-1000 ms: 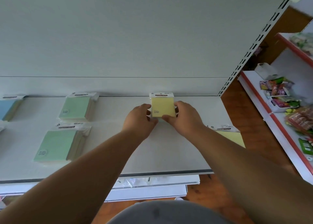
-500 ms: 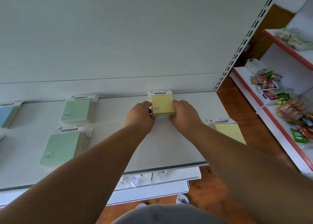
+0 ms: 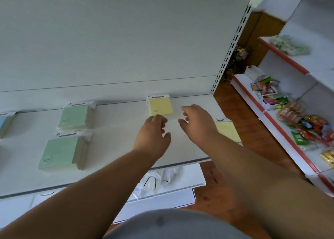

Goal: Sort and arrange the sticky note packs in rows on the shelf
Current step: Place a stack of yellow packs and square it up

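Two yellow sticky note packs on white shelf (image 3: 112, 148) — back yellow pack (image 3: 160, 105) flat against back panel, front yellow pack (image 3: 226, 130) at right shelf edge, partly hidden behind right forearm. Two green packs — rear green pack (image 3: 75, 116) near back, front green pack (image 3: 60, 152) just before it. One blue pack (image 3: 5, 123) cut off at left frame edge. Left hand (image 3: 153, 133) hovering just in front of back yellow pack, fingers loosely curled, gripping nothing. Right hand (image 3: 197, 123) beside it, fingers relaxed and spread, also empty. White basket (image 3: 267, 105) on neighbouring red-trimmed shelf, filled with colourful snack packets. More packets loose further right.
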Demonstrator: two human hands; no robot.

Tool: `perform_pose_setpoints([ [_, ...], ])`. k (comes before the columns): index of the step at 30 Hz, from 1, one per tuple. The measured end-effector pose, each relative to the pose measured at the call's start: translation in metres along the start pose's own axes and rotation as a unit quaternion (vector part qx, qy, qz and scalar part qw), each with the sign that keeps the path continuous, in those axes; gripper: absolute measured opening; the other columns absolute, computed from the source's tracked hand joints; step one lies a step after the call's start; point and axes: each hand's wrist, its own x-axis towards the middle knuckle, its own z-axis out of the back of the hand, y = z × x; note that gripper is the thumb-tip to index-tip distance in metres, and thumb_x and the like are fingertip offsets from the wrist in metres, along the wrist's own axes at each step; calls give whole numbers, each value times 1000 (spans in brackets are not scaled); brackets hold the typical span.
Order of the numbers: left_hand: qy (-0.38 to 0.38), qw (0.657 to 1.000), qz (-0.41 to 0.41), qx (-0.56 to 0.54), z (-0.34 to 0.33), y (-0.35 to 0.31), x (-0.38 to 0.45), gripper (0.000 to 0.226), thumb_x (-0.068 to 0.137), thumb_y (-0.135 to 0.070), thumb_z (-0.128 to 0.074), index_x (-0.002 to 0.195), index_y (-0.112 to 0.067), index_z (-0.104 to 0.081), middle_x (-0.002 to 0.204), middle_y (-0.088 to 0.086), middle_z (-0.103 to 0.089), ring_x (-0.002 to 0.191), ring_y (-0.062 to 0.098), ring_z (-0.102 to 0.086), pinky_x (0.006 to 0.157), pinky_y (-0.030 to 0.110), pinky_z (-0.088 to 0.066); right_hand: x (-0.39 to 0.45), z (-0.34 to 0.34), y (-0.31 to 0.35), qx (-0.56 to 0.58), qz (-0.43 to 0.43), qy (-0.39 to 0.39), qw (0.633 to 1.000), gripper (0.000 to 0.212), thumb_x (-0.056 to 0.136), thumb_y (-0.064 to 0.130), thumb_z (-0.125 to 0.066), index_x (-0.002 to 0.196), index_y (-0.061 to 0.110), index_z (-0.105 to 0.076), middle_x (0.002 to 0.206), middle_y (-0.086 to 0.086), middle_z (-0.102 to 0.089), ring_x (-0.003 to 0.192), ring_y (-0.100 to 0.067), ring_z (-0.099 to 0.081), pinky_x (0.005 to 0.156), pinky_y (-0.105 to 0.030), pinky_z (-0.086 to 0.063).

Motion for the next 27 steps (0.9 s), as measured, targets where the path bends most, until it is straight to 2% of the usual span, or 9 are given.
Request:
perform_pose_setpoints([
  [3,49,998,11,-34,-22,-27,-6,33,81,-21,-65,114,-22,-59,101,-9,-61,82,5,-59,76,17,-42,-13,20,-22,-17,11,-29,999,37,94,27,-58,128,13,-59,118,-6,-61,104,-22,-59,87,-34,-51],
  [6,74,989,91,-86,-47,-51,-2,34,85,-29,-63,118,-22,-59,101,-11,-63,89,8,-61,77,21,-43,-24,37,-54,-62,-1,-43,997,33,95,30,-57,124,15,-60,119,-5,-57,110,-21,-53,90,-34,-50],
  [12,74,979,172,-85,-88,-84,-2,36,86,-36,-60,117,-17,-64,104,-1,-69,96,21,-65,92,34,-51,-42,51,-100,-142,-30,22,989,34,95,36,-48,124,18,-53,123,-7,-48,115,-26,-43,92,-39,-45],
  [14,69,975,194,-79,-98,-93,-2,47,86,-41,-59,125,-16,-61,113,2,-68,103,22,-64,96,36,-49,-42,50,-109,-130,-76,26,988,38,95,39,-48,125,15,-47,125,-10,-48,115,-27,-45,90,-38,-45],
  [17,69,972,219,-55,-108,-106,0,63,87,-49,-57,138,-13,-49,129,5,-62,115,24,-59,100,32,-44,-37,48,-117,-37,-154,66,985,45,95,42,-50,127,11,-47,126,-11,-52,110,-27,-55,76,-32,-44],
  [20,70,963,252,-61,-114,-121,2,61,88,-49,-57,130,-5,-53,116,8,-64,109,28,-60,88,31,-46,-31,46,-122,80,-195,103,972,45,96,35,-51,131,7,-49,129,-13,-56,114,-30,-56,75,-27,-37],
  [22,67,960,266,-49,-115,-124,2,48,86,-46,-61,106,-2,-61,87,7,-60,88,29,-62,63,27,-43,-29,45,-123,128,-223,112,960,41,94,29,-55,127,5,-53,120,-13,-59,109,-32,-58,74,-27,-39],
  [24,58,958,278,-32,-111,-120,-1,32,83,-37,-66,86,-5,-61,70,4,-52,65,21,-54,49,25,-33,-31,41,-122,204,-247,122,939,30,89,24,-61,109,2,-61,97,-13,-58,91,-32,-60,72,-33,-49],
  [27,48,957,281,-56,-99,-105,-8,15,79,-20,-69,84,-6,-67,71,5,-58,61,18,-51,51,23,-36,-39,34,-112,306,-257,130,908,16,83,18,-65,77,4,-59,76,-14,-58,70,-32,-60,63,-46,-54],
])
